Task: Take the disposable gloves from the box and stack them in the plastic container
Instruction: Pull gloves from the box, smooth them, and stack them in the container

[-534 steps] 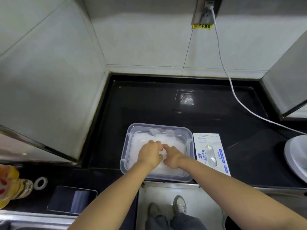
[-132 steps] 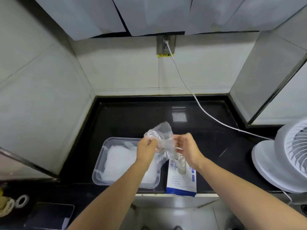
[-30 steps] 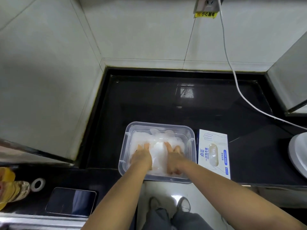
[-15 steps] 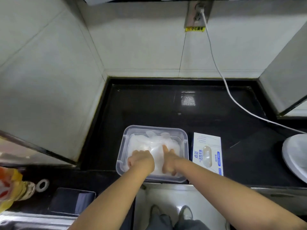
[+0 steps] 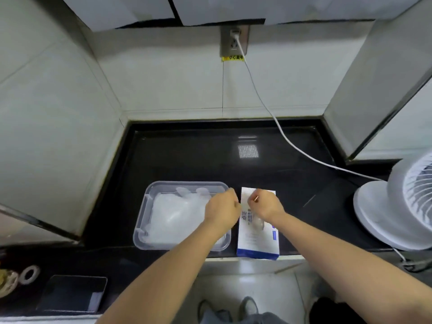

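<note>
A good pile of gloves (image 5: 173, 213) already lies in the plastic container (image 5: 145, 206), and I judge more wait in the box (image 5: 257, 239) just beside it. My right hand (image 5: 265, 204) curls over the box's slot and my left hand (image 5: 222, 208) over the container's right edge. Blur hides whether either pinches a glove.

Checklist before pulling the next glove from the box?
1. Box on counter, right of container: ok.
2. Container open, no lid: ok.
3. Gloves lying inside container: ok.
4. Right hand above box: ok.
5. Right hand gripping a glove: cannot tell.
6. Left hand empty: cannot tell, blurred.
</note>
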The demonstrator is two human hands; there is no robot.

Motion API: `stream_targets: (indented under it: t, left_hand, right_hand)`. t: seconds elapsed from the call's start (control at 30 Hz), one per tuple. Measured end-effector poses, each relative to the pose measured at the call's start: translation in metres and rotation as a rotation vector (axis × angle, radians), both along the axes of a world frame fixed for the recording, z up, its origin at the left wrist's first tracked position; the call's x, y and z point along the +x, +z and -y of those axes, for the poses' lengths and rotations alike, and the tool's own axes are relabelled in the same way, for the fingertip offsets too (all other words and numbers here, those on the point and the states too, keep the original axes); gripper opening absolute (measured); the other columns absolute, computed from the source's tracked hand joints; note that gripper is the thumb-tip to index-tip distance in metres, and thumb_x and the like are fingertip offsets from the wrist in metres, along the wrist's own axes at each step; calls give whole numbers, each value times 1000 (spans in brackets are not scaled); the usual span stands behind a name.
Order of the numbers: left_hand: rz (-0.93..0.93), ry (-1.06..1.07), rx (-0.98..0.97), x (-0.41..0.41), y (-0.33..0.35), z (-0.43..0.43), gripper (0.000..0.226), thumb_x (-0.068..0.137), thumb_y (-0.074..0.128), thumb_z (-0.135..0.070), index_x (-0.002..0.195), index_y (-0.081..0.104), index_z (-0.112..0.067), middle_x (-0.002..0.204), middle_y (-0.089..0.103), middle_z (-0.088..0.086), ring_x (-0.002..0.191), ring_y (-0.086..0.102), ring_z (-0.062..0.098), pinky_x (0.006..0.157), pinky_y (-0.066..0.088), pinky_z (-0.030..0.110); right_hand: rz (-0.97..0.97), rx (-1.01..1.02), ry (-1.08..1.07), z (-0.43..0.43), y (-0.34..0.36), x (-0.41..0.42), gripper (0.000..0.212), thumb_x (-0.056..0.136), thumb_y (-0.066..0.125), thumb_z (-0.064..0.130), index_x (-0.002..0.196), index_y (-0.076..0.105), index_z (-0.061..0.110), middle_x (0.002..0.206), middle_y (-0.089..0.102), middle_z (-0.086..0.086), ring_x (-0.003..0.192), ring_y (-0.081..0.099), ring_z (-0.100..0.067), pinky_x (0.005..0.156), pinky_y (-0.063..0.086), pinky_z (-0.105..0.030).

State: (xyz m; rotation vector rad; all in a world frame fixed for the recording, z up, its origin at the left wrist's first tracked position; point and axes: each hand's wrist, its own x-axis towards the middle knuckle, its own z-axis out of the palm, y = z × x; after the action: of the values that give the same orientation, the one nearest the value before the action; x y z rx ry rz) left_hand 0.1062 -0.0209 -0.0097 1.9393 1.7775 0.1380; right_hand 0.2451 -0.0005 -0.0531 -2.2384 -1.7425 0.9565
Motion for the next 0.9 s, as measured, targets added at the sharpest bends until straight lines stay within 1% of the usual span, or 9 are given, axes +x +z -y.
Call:
stream_targets:
  t: [0.07, 0.13, 0.23, 0.37, 0.5, 0.6, 0.67, 0.77, 0.9]
  left_hand:
    - [84, -34, -57, 22, -4, 2, 20, 100, 43, -17, 114, 56, -11, 108, 66, 12, 95, 62, 28, 77, 52, 37]
    - [82, -81, -162, 40, -11, 4, 28, 100, 41, -13, 125, 52, -7, 120, 62, 16, 109, 59, 35, 86, 48, 39]
    - [24, -111, -306, 56, -28, 12, 36, 98, 44, -8, 134, 44, -4, 135, 50, 18, 120, 52, 36, 92, 44, 38]
    - [36, -44, -404, 55, -51, 20, 42, 95, 47, -4, 137, 40, -1, 141, 43, 19, 124, 51, 37, 99, 42, 39]
    - [65, -7, -449, 52, -56, 19, 46, 93, 47, -2, 138, 37, -1, 140, 44, 18, 125, 50, 36, 99, 42, 39]
    - [79, -32, -471, 51, -59, 17, 49, 93, 45, 1, 141, 37, -1, 144, 42, 17, 126, 49, 34, 101, 42, 37]
    - [85, -45, -475, 51, -61, 16, 49, 92, 45, 3, 141, 39, -1, 143, 44, 16, 123, 52, 33, 98, 44, 36]
    - [88, -57, -473, 51, -60, 15, 51, 94, 45, 4, 144, 37, -3, 143, 45, 15, 122, 53, 31, 97, 46, 33]
    - [96, -78, -473, 51, -60, 14, 51, 97, 44, 2, 146, 33, -6, 143, 45, 14, 124, 51, 30, 98, 44, 32]
  right_hand:
    - [165, -131, 119, 11, -16, 17, 18, 93, 50, 23, 105, 62, 17, 111, 63, -6, 89, 59, -22, 79, 53, -34]
    - [231, -154, 202, 24, -31, 26, 28, 95, 39, 27, 118, 55, 22, 122, 54, -9, 95, 53, -23, 78, 48, -33]
    - [264, -114, 174, 35, -41, 27, 38, 98, 45, 28, 135, 46, 20, 125, 43, -8, 109, 52, -25, 76, 44, -34]
    - [305, -128, 86, 33, -46, 19, 33, 96, 51, 22, 126, 54, 9, 125, 45, -8, 103, 53, -24, 74, 45, -34]
    - [330, -115, 156, 33, -47, 18, 27, 92, 54, 19, 117, 61, 11, 123, 45, -10, 106, 54, -26, 70, 45, -32]
    - [152, -76, 11, 29, -52, 25, 18, 84, 58, 25, 92, 70, 15, 105, 57, -2, 79, 60, -19, 60, 47, -25]
    - [-86, -1, -103, 23, -51, 33, 14, 85, 59, 18, 75, 68, 19, 95, 63, 0, 75, 61, -17, 63, 48, -24]
    - [-342, 136, -142, 19, -41, 42, 11, 91, 59, 7, 83, 65, 12, 99, 58, -1, 87, 58, -15, 74, 43, -17]
    - [-548, 237, -267, 18, -32, 41, 7, 99, 54, 13, 99, 61, 12, 100, 60, 1, 89, 55, -10, 75, 44, -15]
